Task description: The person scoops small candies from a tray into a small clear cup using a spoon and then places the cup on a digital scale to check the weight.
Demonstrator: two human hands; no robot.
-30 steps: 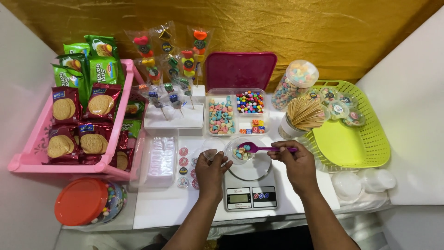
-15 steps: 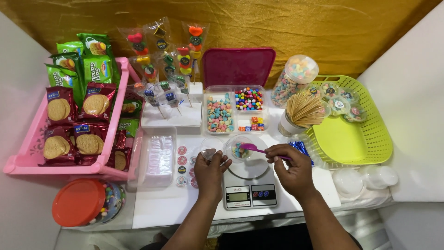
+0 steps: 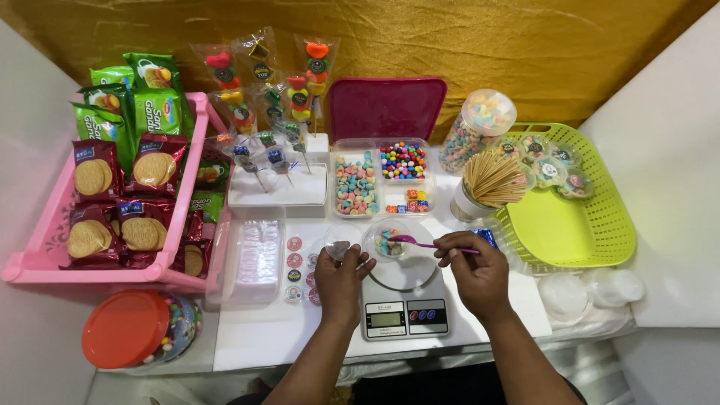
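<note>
My right hand [image 3: 474, 271] grips the handle of a purple spoon [image 3: 417, 242]. The spoon's bowl rests at the rim of a small clear round cup [image 3: 384, 241] holding a few coloured cereal rings. The cup stands on the white plate of a digital kitchen scale [image 3: 405, 296]. Just left of the cup, my left hand [image 3: 341, 276] holds a small clear lid [image 3: 339, 244] by its near edge. Behind the cup is a clear divided box [image 3: 358, 184] of coloured candies.
A pink basket [image 3: 45, 259] of biscuit packs stands at left, with a red-lidded candy jar [image 3: 127, 328] in front. Candy skewers stand in a white foam block [image 3: 274, 191]. A skewer cup [image 3: 489, 184], green basket [image 3: 577, 232], candy jar [image 3: 480, 124] and clear lids [image 3: 592, 289] lie right.
The right hand has drawn slightly toward me with the spoon still at the cup. The left hand stays beside the cup with the lid.
</note>
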